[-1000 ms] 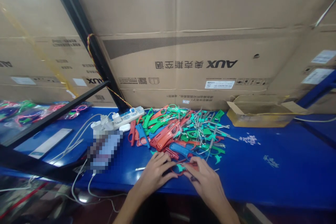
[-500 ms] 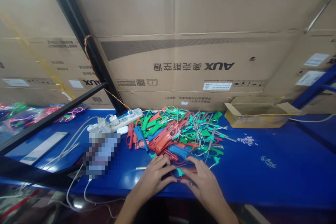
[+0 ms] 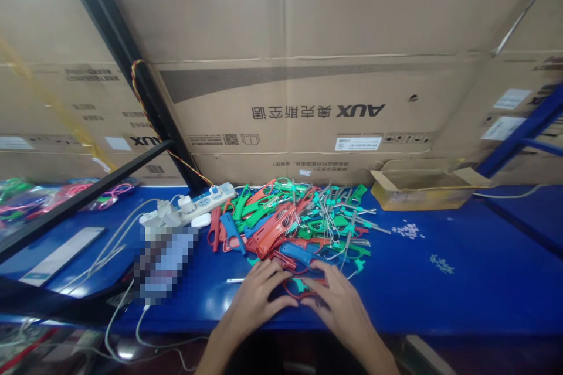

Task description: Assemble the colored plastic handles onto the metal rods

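Observation:
At the front edge of the table, my left hand (image 3: 255, 299) and my right hand (image 3: 341, 299) hold a red plastic shell (image 3: 288, 289), which resembles half of a long-neck lighter casing. A small green trigger-like piece (image 3: 299, 285) sits in its looped part. Thumbs and fingers of both hands are closed around the shell's two ends, and my fingers hide much of it. Just beyond my fingertips lies a blue shell (image 3: 298, 254), at the near side of a mixed pile of red, green and blue shells (image 3: 275, 234). Thin metal rods with green parts (image 3: 338, 208) and wires lie among them.
A power strip (image 3: 206, 202) with plugs and a blurred-out device (image 3: 169, 263) on a cable are at left. An open cardboard box (image 3: 422, 196) stands at back right. Small pale pieces (image 3: 411, 230) and thin bits (image 3: 441, 265) lie on the blue table (image 3: 484, 293).
The view has shifted slightly, moving the background a little to the left. Both hands stay on the red shell, with hardly any change in finger position.

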A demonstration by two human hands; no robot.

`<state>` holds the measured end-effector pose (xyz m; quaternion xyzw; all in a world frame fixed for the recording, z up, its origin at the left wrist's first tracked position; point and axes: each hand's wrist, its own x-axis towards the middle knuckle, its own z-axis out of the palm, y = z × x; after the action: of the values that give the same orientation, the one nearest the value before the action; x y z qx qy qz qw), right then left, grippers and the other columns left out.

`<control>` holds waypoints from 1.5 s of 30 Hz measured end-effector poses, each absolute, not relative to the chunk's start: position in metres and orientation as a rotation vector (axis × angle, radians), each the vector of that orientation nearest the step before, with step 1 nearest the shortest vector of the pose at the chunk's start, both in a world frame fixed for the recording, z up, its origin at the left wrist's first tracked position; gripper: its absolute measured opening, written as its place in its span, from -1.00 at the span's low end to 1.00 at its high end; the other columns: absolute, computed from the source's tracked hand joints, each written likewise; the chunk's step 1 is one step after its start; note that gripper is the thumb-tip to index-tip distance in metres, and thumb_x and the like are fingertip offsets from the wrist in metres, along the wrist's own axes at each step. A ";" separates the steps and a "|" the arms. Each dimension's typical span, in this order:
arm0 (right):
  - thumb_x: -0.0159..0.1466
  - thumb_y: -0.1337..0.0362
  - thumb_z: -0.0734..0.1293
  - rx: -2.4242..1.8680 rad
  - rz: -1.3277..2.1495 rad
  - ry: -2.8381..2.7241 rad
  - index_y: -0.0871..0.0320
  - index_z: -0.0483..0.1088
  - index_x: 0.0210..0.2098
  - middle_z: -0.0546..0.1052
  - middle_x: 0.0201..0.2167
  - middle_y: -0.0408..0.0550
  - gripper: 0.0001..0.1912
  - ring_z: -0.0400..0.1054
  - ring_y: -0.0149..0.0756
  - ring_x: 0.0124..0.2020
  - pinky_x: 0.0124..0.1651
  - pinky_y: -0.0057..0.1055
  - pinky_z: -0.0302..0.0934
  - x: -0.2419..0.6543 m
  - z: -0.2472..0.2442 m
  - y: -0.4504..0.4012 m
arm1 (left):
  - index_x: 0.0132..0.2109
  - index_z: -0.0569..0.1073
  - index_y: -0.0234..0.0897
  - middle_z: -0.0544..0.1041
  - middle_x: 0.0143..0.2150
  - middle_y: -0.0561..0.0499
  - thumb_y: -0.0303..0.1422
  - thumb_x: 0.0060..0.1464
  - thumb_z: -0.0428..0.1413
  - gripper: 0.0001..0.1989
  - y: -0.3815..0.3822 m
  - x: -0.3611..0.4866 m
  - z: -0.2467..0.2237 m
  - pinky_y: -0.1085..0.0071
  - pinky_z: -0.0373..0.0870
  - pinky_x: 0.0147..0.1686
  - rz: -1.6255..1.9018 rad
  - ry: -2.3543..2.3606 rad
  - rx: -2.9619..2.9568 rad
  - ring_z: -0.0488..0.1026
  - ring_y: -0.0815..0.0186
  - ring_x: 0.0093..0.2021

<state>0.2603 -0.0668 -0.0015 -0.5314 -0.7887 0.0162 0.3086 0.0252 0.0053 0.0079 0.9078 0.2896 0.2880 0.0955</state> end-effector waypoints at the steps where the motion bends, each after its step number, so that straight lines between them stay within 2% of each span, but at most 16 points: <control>1: 0.34 0.15 0.44 -1.387 0.020 -2.056 -0.02 0.46 0.16 0.47 0.13 0.09 -0.59 0.49 -0.09 0.00 -0.04 -0.20 0.49 0.261 -0.003 -0.067 | 0.08 0.51 -0.19 0.59 -0.04 -0.10 0.03 0.27 0.11 -0.55 0.005 0.025 0.009 0.17 0.45 -0.03 0.857 0.865 2.686 0.52 0.10 -0.06; 5: 0.41 -0.04 0.30 -1.389 -0.016 -1.925 0.04 0.36 0.26 0.51 0.01 0.08 -0.48 0.54 -0.20 -0.11 -0.18 -0.37 0.50 0.266 -0.004 -0.070 | 0.10 0.49 -0.18 0.60 -0.05 -0.06 -0.10 0.40 0.02 -0.67 0.006 0.025 0.015 0.19 0.43 -0.03 0.893 0.898 2.652 0.53 0.15 -0.07; 9: 0.41 -0.10 0.27 -1.370 -0.018 -1.943 0.00 0.37 0.25 0.56 -0.06 0.02 -0.48 0.54 -0.19 -0.07 -0.17 -0.38 0.48 0.265 -0.003 -0.070 | 0.10 0.49 -0.16 0.59 -0.07 -0.03 -0.20 0.44 0.00 -0.74 0.005 0.026 0.017 0.24 0.42 -0.06 0.976 0.939 2.611 0.52 0.19 -0.08; 17: 0.49 0.17 0.25 -1.326 -0.079 -1.890 0.04 0.42 0.15 0.62 -0.18 -0.03 -0.71 0.56 -0.25 -0.20 -0.24 -0.44 0.44 0.263 -0.003 -0.068 | -0.04 0.54 -0.17 0.56 -0.07 -0.07 -0.34 0.41 0.01 -0.80 0.034 0.011 0.027 0.14 0.38 0.01 1.395 1.323 2.505 0.47 0.12 -0.03; 19: 0.49 0.18 0.25 -1.313 -0.081 -1.893 0.04 0.44 0.14 0.62 -0.19 -0.04 -0.72 0.56 -0.26 -0.22 -0.26 -0.45 0.44 0.263 -0.003 -0.068 | -0.04 0.54 -0.18 0.56 -0.09 -0.07 -0.32 0.41 0.01 -0.80 0.058 0.011 0.044 0.18 0.40 -0.04 1.375 1.312 2.553 0.46 0.12 -0.04; 21: 0.49 0.18 0.25 -1.313 -0.080 -1.900 0.04 0.45 0.13 0.63 -0.19 -0.05 -0.72 0.57 -0.26 -0.22 -0.26 -0.46 0.44 0.263 -0.003 -0.068 | -0.04 0.53 -0.18 0.55 -0.07 -0.08 -0.31 0.42 -0.02 -0.78 0.087 0.017 0.064 0.18 0.41 0.00 1.297 1.324 2.611 0.46 0.13 -0.02; 24: 0.48 0.15 0.27 -1.326 -0.091 -1.889 0.05 0.47 0.10 0.63 -0.23 -0.06 -0.72 0.57 -0.26 -0.25 -0.28 -0.46 0.43 0.264 -0.002 -0.067 | 0.05 0.52 -0.21 0.49 0.09 -0.14 -0.32 0.42 -0.03 -0.75 0.127 0.038 0.085 0.21 0.39 0.04 1.062 1.434 2.762 0.44 0.12 0.07; 25: 0.47 0.12 0.29 -1.321 -0.096 -1.879 0.05 0.48 0.09 0.63 -0.25 -0.06 -0.72 0.57 -0.26 -0.28 -0.29 -0.46 0.43 0.264 -0.001 -0.068 | 0.05 0.54 -0.20 0.49 0.08 -0.13 -0.32 0.41 -0.01 -0.75 0.138 0.046 0.087 0.21 0.39 0.02 1.019 1.441 2.781 0.44 0.11 0.06; 29: 0.44 0.04 0.30 -1.272 -0.085 -1.835 0.07 0.50 0.01 0.61 -0.31 -0.06 -0.70 0.55 -0.28 -0.34 -0.33 -0.47 0.41 0.262 0.005 -0.071 | -0.05 0.60 -0.18 0.54 0.01 -0.11 -0.33 0.36 0.07 -0.80 0.160 0.065 0.073 0.16 0.35 -0.03 0.903 1.545 2.785 0.44 0.05 0.02; 34: 0.51 0.13 0.21 -1.191 -0.115 -1.876 0.05 0.56 -0.07 0.59 -0.36 -0.08 -0.70 0.51 -0.36 -0.39 -0.37 -0.51 0.36 0.272 0.014 -0.071 | -0.07 0.63 -0.21 0.57 -0.03 -0.17 -0.31 0.35 0.07 -0.77 0.160 0.057 0.052 0.10 0.32 -0.09 0.863 1.706 2.714 0.43 -0.06 0.00; 37: 0.46 0.18 0.29 -1.377 -0.346 -1.793 0.02 0.61 -0.12 0.65 -0.31 -0.10 -0.77 0.57 -0.35 -0.34 -0.27 -0.51 0.39 0.321 0.019 -0.060 | -0.13 0.65 -0.21 0.59 -0.05 -0.19 -0.34 0.34 0.06 -0.75 0.159 0.051 0.049 0.07 0.30 -0.12 0.822 1.728 2.708 0.43 -0.10 -0.02; 40: 0.45 0.01 0.20 -1.973 -0.478 -1.563 0.00 0.65 -0.18 0.68 -0.25 -0.05 -0.59 0.58 -0.22 -0.40 -0.48 -0.43 0.31 0.398 0.023 -0.043 | -0.14 0.64 -0.20 0.61 -0.04 -0.17 -0.35 0.34 0.04 -0.75 0.159 0.050 0.051 0.08 0.29 -0.11 0.817 1.715 2.709 0.43 -0.08 -0.03; 43: 0.38 -0.02 0.21 -2.291 -0.339 -1.476 -0.06 0.67 -0.17 0.68 -0.11 -0.03 -0.59 0.62 -0.09 -0.22 -0.39 -0.38 0.38 0.464 0.020 -0.029 | -0.10 0.60 -0.21 0.63 -0.06 -0.15 -0.36 0.35 0.03 -0.77 0.158 0.050 0.055 0.10 0.28 -0.09 0.880 1.703 2.693 0.44 -0.04 -0.05; 45: 0.34 -0.04 0.24 -2.334 -0.261 -1.485 -0.09 0.68 -0.19 0.69 -0.13 -0.05 -0.62 0.61 -0.09 -0.16 -0.33 -0.38 0.40 0.487 0.014 -0.024 | -0.08 0.57 -0.21 0.65 -0.10 -0.13 -0.35 0.36 0.02 -0.78 0.157 0.050 0.056 0.10 0.27 -0.07 0.947 1.688 2.674 0.45 -0.02 -0.07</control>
<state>0.4866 -0.0236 0.0143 -0.8262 -0.5256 -0.0925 0.1805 0.0503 0.1571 0.0565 0.8075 0.5097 0.2859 -0.0798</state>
